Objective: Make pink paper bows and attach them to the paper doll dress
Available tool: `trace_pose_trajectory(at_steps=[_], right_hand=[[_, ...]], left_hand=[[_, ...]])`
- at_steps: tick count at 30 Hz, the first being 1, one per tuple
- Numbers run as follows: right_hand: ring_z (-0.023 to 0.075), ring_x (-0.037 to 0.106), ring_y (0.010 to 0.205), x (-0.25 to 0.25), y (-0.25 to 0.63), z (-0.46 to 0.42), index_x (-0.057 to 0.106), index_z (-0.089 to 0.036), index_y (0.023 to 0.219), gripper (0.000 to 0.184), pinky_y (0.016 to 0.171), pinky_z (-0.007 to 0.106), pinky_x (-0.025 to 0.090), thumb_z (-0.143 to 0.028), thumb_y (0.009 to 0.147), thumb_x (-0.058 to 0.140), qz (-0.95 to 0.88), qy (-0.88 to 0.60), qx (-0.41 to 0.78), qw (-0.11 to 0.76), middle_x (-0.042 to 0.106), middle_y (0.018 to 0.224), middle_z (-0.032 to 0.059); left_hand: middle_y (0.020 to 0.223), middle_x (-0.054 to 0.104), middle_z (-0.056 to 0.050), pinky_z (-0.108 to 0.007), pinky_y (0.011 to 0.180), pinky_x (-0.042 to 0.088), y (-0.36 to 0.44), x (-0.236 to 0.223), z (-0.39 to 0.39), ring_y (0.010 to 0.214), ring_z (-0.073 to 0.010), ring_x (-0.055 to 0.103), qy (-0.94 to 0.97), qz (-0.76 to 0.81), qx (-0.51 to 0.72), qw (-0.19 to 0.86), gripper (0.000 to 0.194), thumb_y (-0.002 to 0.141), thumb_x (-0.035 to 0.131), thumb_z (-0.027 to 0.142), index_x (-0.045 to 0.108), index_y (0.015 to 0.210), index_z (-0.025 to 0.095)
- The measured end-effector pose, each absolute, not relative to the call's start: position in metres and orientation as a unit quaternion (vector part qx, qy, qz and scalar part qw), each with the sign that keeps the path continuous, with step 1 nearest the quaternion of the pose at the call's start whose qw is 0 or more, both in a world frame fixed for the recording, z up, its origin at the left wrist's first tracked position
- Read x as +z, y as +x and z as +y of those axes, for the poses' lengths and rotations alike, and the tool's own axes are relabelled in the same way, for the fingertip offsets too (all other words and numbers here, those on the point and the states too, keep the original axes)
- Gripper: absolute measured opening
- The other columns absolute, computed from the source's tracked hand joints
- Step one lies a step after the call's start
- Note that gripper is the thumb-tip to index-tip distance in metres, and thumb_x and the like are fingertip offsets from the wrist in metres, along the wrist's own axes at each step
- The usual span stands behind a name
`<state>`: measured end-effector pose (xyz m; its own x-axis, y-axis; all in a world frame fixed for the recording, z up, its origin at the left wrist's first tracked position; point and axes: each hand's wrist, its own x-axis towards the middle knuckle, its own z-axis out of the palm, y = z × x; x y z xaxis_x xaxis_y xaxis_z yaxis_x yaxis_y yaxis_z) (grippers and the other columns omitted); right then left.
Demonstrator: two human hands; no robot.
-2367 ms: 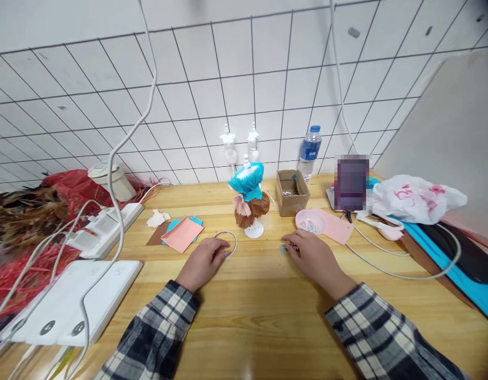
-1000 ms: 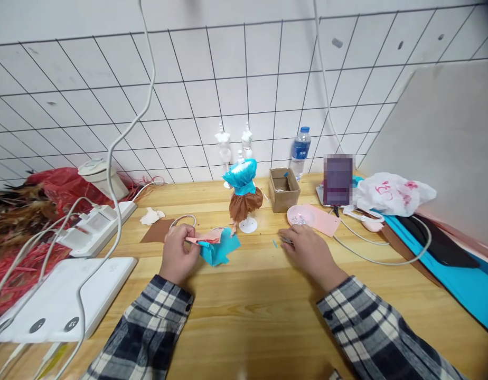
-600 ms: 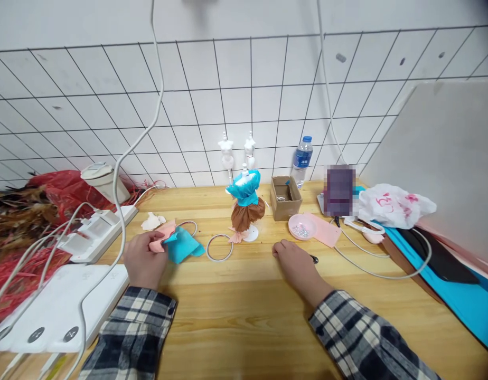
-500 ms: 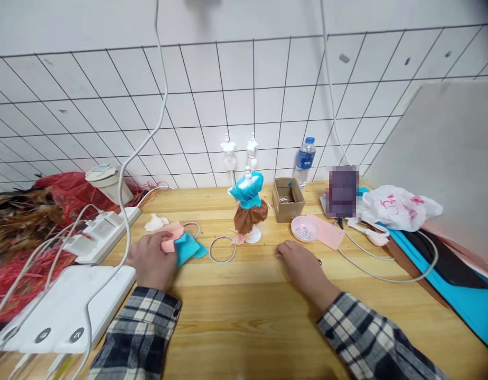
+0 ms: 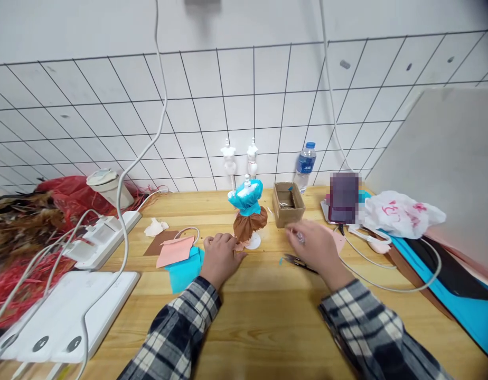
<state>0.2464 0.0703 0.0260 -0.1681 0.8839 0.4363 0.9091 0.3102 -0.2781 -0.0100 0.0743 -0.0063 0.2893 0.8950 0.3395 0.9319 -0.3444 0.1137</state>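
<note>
My left hand (image 5: 222, 258) lies low on the table, thumb stretched to the right and fingers bent downward, beside a small dress form (image 5: 250, 203) wearing a turquoise top and brown gathered skirt. Its thumb is close to the skirt's pinkish hem; what is under the palm is hidden. My right hand (image 5: 317, 250) has its fingers curled round a small bowl, almost wholly covered; shiny bits (image 5: 300, 238) show between the fingers. Below that hand lies a dark-handled tool (image 5: 301, 263), perhaps tweezers or small scissors. Pink cloth (image 5: 176, 252) and turquoise cloth (image 5: 184, 272) lie left of my left hand.
Two white dress forms (image 5: 229, 158) stand by the tiled wall. A cardboard box (image 5: 288, 211) and water bottle (image 5: 305, 164) are behind my right hand. White power strips and chargers (image 5: 69, 311) with loose cables fill the left; a plastic bag (image 5: 404, 214) and coloured sheets (image 5: 438, 285) lie right.
My left hand has let go of the pink and turquoise cloths and moved right, covering the ring by the dress form. My right hand has moved over the pink bowl, uncovering the dark-handled tool.
</note>
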Motion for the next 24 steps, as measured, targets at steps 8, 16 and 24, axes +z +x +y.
trace_pose_trajectory(at_steps=[8, 16, 24], right_hand=[[0.0215, 0.058, 0.087, -0.022, 0.232, 0.042, 0.067, -0.021, 0.09, 0.018, 0.074, 0.031, 0.04, -0.025, 0.093, 0.05, -0.831, -0.552, 0.013, 0.073, 0.065, 0.086, 0.0054], [0.0169, 0.057, 0.075, -0.003, 0.229, 0.06, 0.058, -0.019, 0.096, 0.018, 0.063, 0.027, 0.037, -0.017, 0.095, 0.04, -0.782, -0.597, 0.051, 0.171, 0.064, 0.085, 0.0042], [0.024, 0.059, 0.1, 0.048, 0.263, 0.148, 0.066, -0.018, 0.113, 0.03, 0.087, 0.034, 0.041, -0.021, 0.091, 0.046, -0.709, -0.613, -0.06, 0.342, 0.069, 0.111, 0.0089]], left_hand=[[0.089, 0.069, -0.007, -0.043, 0.085, 0.039, -0.032, -0.017, 0.085, 0.092, -0.0263, 0.059, -0.722, -0.613, -0.318, -0.049, 0.017, 0.083, 0.055, 0.032, 0.066, 0.08, 0.021], [0.084, 0.065, 0.0, -0.03, 0.075, 0.05, -0.063, -0.018, 0.056, 0.077, -0.0151, 0.062, -0.398, -0.513, -0.629, -0.427, 0.02, 0.076, 0.065, 0.037, 0.056, 0.086, 0.021], [0.065, 0.065, 0.002, -0.025, 0.052, 0.05, -0.048, -0.022, 0.037, 0.055, -0.0146, 0.063, -0.41, -0.502, -0.638, -0.416, 0.026, 0.075, 0.069, 0.039, 0.052, 0.086, 0.022]])
